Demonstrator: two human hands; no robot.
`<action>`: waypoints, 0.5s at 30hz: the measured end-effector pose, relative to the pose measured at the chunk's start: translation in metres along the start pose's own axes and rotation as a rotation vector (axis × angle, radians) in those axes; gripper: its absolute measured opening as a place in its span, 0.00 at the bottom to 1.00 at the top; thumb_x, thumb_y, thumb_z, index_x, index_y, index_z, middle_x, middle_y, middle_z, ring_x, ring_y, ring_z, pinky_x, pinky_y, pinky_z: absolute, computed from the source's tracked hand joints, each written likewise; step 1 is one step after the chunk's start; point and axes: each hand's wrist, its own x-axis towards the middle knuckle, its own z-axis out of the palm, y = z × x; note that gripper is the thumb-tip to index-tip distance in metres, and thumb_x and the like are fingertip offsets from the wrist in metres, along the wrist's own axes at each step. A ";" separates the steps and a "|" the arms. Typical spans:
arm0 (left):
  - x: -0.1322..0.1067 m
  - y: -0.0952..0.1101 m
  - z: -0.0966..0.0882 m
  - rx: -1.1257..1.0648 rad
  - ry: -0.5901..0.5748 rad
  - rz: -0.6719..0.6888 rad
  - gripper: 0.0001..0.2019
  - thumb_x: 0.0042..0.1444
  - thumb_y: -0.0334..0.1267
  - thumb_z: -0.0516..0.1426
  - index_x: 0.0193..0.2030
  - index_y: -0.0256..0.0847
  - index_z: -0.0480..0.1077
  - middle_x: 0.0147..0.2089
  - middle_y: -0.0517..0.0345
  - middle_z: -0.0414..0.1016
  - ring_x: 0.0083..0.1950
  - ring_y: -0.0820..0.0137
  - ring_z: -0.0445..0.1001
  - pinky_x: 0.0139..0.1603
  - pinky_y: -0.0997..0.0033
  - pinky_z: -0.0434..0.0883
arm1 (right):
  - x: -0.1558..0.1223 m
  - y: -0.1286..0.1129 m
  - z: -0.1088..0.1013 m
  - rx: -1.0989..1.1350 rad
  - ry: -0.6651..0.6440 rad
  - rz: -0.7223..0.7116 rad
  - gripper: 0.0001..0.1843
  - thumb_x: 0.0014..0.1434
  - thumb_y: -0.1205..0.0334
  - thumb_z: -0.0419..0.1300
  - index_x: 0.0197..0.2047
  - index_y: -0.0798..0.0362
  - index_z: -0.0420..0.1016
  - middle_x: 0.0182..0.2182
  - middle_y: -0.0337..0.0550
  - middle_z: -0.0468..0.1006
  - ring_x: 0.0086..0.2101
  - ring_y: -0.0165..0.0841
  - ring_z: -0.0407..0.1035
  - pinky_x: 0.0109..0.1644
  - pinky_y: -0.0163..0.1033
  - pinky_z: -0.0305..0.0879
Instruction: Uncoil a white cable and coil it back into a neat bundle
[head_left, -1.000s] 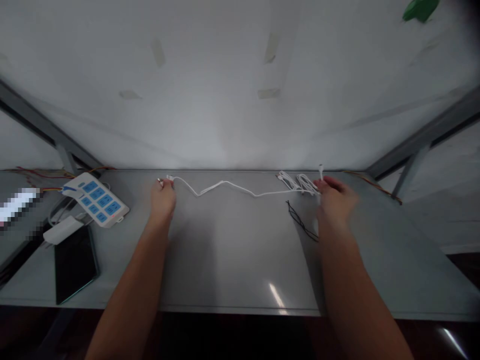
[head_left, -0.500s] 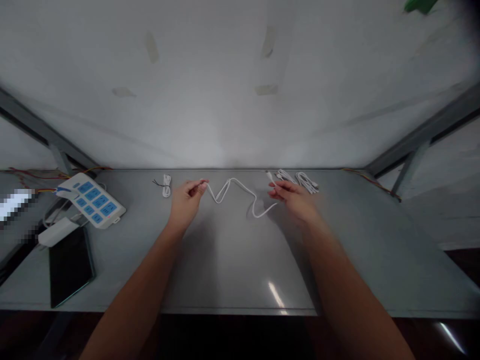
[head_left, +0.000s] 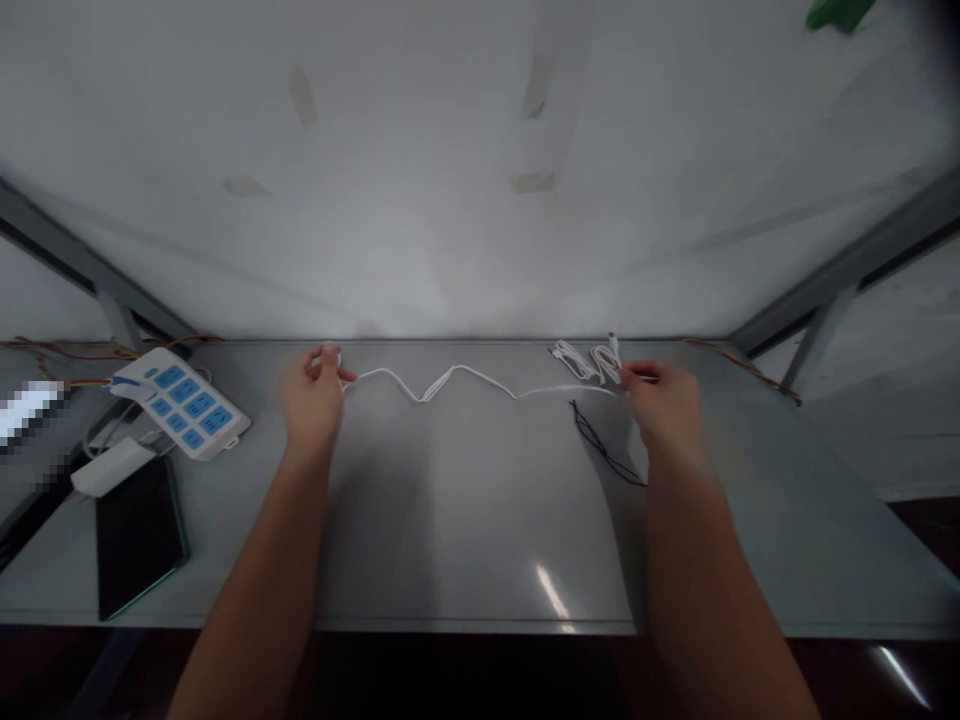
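Left-hand fingers pinched on one end of a white cable, right-hand fingers closed farther along it, keeping it drawn out across the desk, near bundled white cables.

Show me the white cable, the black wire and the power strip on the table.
white cable [head_left: 480, 376]: head view, on its middle stretch between the hands.
black wire [head_left: 604, 452]: head view, on its middle stretch.
power strip [head_left: 184, 403]: head view, on a blue socket panel.
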 end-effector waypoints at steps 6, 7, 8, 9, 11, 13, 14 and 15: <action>0.016 -0.013 -0.015 0.042 0.156 0.098 0.18 0.68 0.50 0.54 0.49 0.40 0.77 0.24 0.63 0.69 0.25 0.72 0.66 0.26 0.71 0.60 | 0.009 0.010 -0.018 -0.178 0.161 0.038 0.04 0.51 0.61 0.67 0.31 0.51 0.80 0.16 0.34 0.66 0.21 0.35 0.62 0.32 0.46 0.64; 0.019 -0.015 -0.017 0.064 0.179 0.112 0.17 0.69 0.49 0.54 0.49 0.39 0.76 0.25 0.63 0.69 0.26 0.71 0.68 0.28 0.71 0.62 | 0.011 0.014 -0.020 -0.179 0.179 0.033 0.03 0.50 0.62 0.66 0.30 0.51 0.79 0.19 0.36 0.69 0.23 0.37 0.65 0.34 0.47 0.65; 0.022 -0.018 -0.020 0.094 0.202 0.119 0.16 0.69 0.48 0.54 0.49 0.39 0.76 0.26 0.63 0.69 0.28 0.70 0.69 0.30 0.70 0.63 | 0.013 0.016 -0.022 -0.164 0.191 0.037 0.02 0.51 0.63 0.65 0.30 0.51 0.77 0.22 0.38 0.72 0.26 0.38 0.68 0.35 0.47 0.66; 0.024 -0.021 -0.022 0.123 0.233 0.118 0.14 0.69 0.46 0.55 0.50 0.39 0.75 0.27 0.63 0.70 0.30 0.70 0.70 0.32 0.70 0.64 | 0.014 0.018 -0.024 -0.124 0.198 0.056 0.02 0.51 0.64 0.64 0.30 0.51 0.75 0.24 0.41 0.75 0.27 0.38 0.70 0.34 0.46 0.67; 0.029 -0.024 -0.028 0.172 0.284 0.100 0.11 0.68 0.42 0.55 0.50 0.38 0.73 0.29 0.63 0.70 0.33 0.69 0.71 0.36 0.69 0.66 | 0.015 0.017 -0.025 0.031 0.226 0.123 0.04 0.53 0.65 0.62 0.31 0.50 0.70 0.28 0.45 0.77 0.27 0.38 0.72 0.31 0.45 0.68; 0.031 -0.023 -0.030 0.195 0.299 0.094 0.09 0.68 0.39 0.55 0.49 0.38 0.72 0.31 0.62 0.70 0.35 0.68 0.72 0.38 0.68 0.67 | 0.013 0.010 -0.025 0.230 0.277 0.164 0.06 0.56 0.65 0.61 0.34 0.48 0.66 0.29 0.45 0.77 0.26 0.36 0.73 0.29 0.43 0.69; 0.030 -0.022 -0.029 0.191 0.298 0.099 0.09 0.68 0.39 0.55 0.48 0.38 0.72 0.31 0.62 0.70 0.35 0.68 0.72 0.39 0.68 0.68 | 0.012 0.005 -0.023 0.310 0.294 0.159 0.07 0.57 0.64 0.61 0.36 0.47 0.64 0.29 0.43 0.76 0.25 0.35 0.73 0.29 0.43 0.69; 0.029 -0.019 -0.026 0.169 0.282 0.104 0.09 0.68 0.39 0.55 0.47 0.39 0.73 0.31 0.61 0.70 0.35 0.69 0.72 0.38 0.69 0.68 | 0.009 -0.001 -0.021 0.358 0.290 0.133 0.08 0.58 0.62 0.61 0.38 0.46 0.63 0.28 0.41 0.75 0.24 0.34 0.73 0.28 0.42 0.70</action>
